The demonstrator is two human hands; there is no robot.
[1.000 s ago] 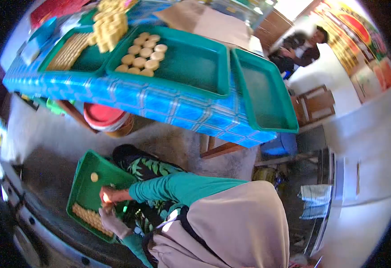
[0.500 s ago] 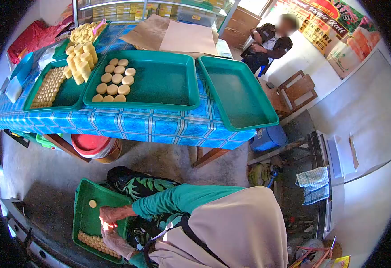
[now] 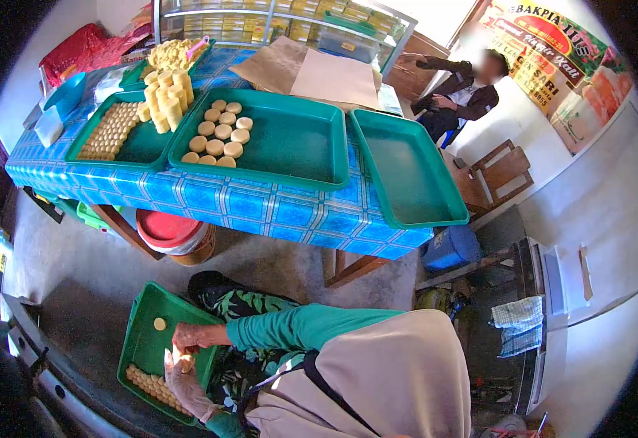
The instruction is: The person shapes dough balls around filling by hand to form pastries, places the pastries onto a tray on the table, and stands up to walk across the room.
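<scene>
At the lower left, a green tray (image 3: 138,343) holds rows of small pale dough balls (image 3: 151,387) at its near end and one round flattened dough piece (image 3: 160,323) farther up. Over its right side, my left hand (image 3: 188,390), seemingly in a thin clear glove, is curled around a small dough piece (image 3: 186,362). My right hand (image 3: 193,336), bare below a teal sleeve, is bent over the same piece, its fingers closed against it. Fingertip detail is partly hidden where the hands meet.
A blue-checked table (image 3: 209,201) bears a tray of flat round cakes (image 3: 222,131), stacked pale cylinders (image 3: 165,102), dough balls (image 3: 111,131) and another green tray (image 3: 414,171). A red-lidded bucket (image 3: 169,228) stands beneath. A person (image 3: 457,95) sits at the back right.
The view has turned, moving the table and trays rightward and down. My hands have parted slightly, and the dough piece between them shows more. The seated person has raised an arm.
</scene>
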